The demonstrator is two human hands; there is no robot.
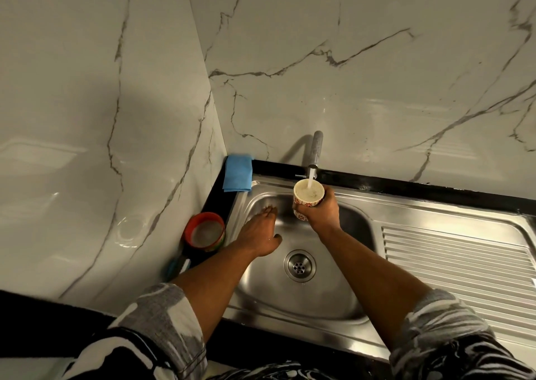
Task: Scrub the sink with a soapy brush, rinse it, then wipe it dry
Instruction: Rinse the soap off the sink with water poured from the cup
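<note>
The steel sink [304, 301] fills the lower middle, its drain [299, 265] near the centre. My right hand [320, 209] grips a white cup with red flower marks [308, 195] under the tap [315, 153]; water runs from the spout into the cup. My left hand [259, 230] lies flat, fingers straight, against the basin's left wall. A blue cloth [237, 173] is folded on the back left corner of the counter. A brush with a blue handle [177, 266] lies partly hidden behind my left forearm.
A red-rimmed bowl [204, 231] of pale liquid stands on the dark counter left of the basin. The ribbed draining board [452, 260] stretches to the right. Marble walls [116, 103] close in behind and on the left.
</note>
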